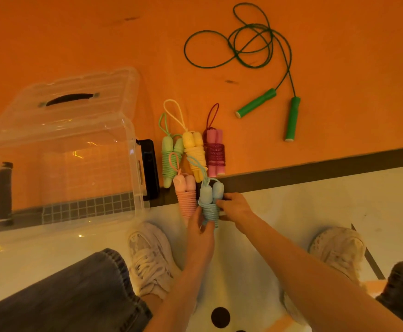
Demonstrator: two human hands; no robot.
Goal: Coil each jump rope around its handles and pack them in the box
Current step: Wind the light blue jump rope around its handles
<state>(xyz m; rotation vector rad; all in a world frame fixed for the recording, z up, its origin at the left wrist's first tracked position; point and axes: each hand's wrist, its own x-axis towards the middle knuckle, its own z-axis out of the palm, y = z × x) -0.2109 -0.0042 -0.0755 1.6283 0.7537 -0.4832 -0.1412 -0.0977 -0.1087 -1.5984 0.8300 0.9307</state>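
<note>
Both hands held the coiled blue jump rope (209, 204) just above the near edge of the orange mat (76, 39). The left hand (200, 232) gripped the bundle from below, its fingers curled round the lower ends of the handles and the wound cord. The right hand (235, 207) pinched the bundle's right side at the coils, fingers bent against the cord. The blue rope's two handles stood side by side, pointing away from the person, with a short loop of cord rising from their tops.

Just left of it lay the coiled pink jump rope (185, 195), touching or nearly touching the blue one. Beyond these, in a row on the mat, lay the coiled pale green jump rope (170, 159), the coiled yellow jump rope (195, 154) and the coiled magenta jump rope (215, 153), close together, each with a loop at its far end.

Farther off to the right, the dark green jump rope (267, 101) lay uncoiled, its cord in loose loops and its two handles apart.

The clear plastic box (61, 152) sat at the left on the mat's edge, its lid (76, 92) with a black handle tipped up behind it.

The person's white sneakers (150, 257) and jeans (64, 295) showed on the pale floor (315, 200) below.
</note>
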